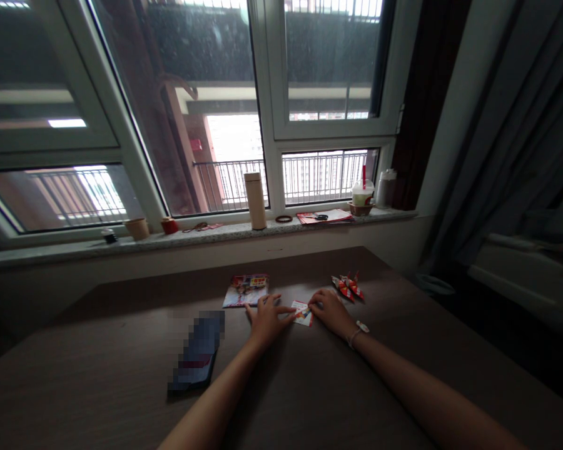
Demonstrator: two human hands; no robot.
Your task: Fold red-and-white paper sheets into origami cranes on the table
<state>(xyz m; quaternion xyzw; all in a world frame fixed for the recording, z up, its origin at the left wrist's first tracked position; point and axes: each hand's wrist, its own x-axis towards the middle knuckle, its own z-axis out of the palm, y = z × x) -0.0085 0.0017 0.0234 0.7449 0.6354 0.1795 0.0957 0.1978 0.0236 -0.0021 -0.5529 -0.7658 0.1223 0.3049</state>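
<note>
A small square of printed paper (303, 314), white with red and orange, lies on the table between my hands. My left hand (268, 320) rests with its fingers spread, a fingertip at the paper's left edge. At the right edge, my right hand (331, 310) has its fingers curled and pinched on the paper; a bracelet circles that wrist. Just beyond the right hand sit folded red-and-white paper pieces (348, 287) with pointed tips. A colourful printed booklet or packet (246, 290) lies behind my left hand.
A phone-like dark object (199, 350), partly pixelated, lies left of my left arm on the brown table (107, 350). Along the windowsill (220, 236) stand a beige thermos (255, 201), a drink cup with red straw (362, 192), scissors on red papers (319, 217) and small containers.
</note>
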